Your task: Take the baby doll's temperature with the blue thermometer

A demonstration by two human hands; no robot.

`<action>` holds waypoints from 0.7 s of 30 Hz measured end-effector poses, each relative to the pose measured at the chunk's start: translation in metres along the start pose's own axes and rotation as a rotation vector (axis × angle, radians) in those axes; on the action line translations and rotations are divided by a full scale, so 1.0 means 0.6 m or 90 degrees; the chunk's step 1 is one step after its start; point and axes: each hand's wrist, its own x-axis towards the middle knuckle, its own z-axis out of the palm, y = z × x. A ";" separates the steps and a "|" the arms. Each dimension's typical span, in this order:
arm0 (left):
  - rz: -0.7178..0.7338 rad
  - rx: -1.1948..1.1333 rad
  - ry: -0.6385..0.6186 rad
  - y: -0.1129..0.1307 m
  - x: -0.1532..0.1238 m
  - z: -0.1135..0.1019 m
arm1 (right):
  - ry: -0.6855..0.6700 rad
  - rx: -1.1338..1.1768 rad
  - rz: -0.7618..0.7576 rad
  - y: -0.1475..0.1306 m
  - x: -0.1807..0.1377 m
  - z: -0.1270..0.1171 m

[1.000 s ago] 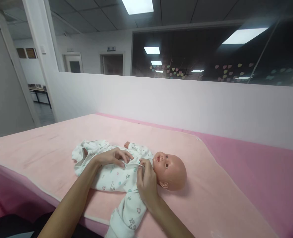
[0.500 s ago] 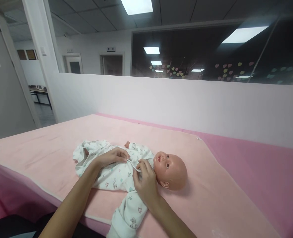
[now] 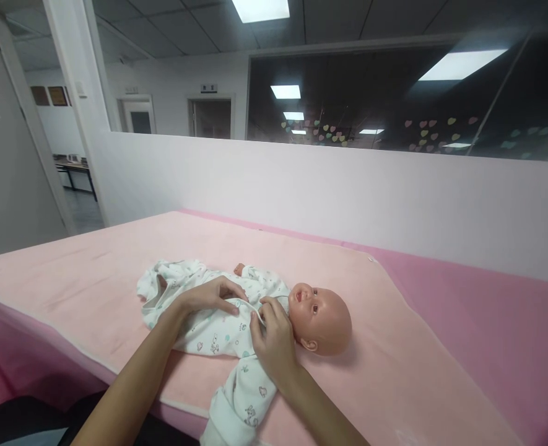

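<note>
A baby doll (image 3: 324, 319) lies on its back, its head to the right. It wears a white baby romper (image 3: 208, 331) with small animal and heart prints. My left hand (image 3: 215, 294) rests over the romper's front at the belly, thumb and fingers apart, not visibly pinching the cloth. Near the neckline, my right hand (image 3: 274, 337) pinches the white edge of the romper's front flap between thumb and fingers. One small doll hand (image 3: 239, 269) shows from the far sleeve. The near sleeve (image 3: 243, 396) stretches toward me over the table's front edge; no doll hand shows there.
A peach-pink cover (image 3: 394, 359) lies over the table, with a brighter pink cloth (image 3: 496, 310) beneath it at the right. A white wall (image 3: 348, 192) with a window stands behind. At the left there is an open doorway beside a grey door (image 3: 13, 161).
My left thumb and fingers have spread apart and come off the flap's edge. My right hand keeps its pinch near the neckline. The doll lies as before.
</note>
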 end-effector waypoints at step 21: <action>-0.007 0.030 0.029 0.007 0.000 0.004 | 0.000 0.011 -0.002 0.000 0.000 -0.002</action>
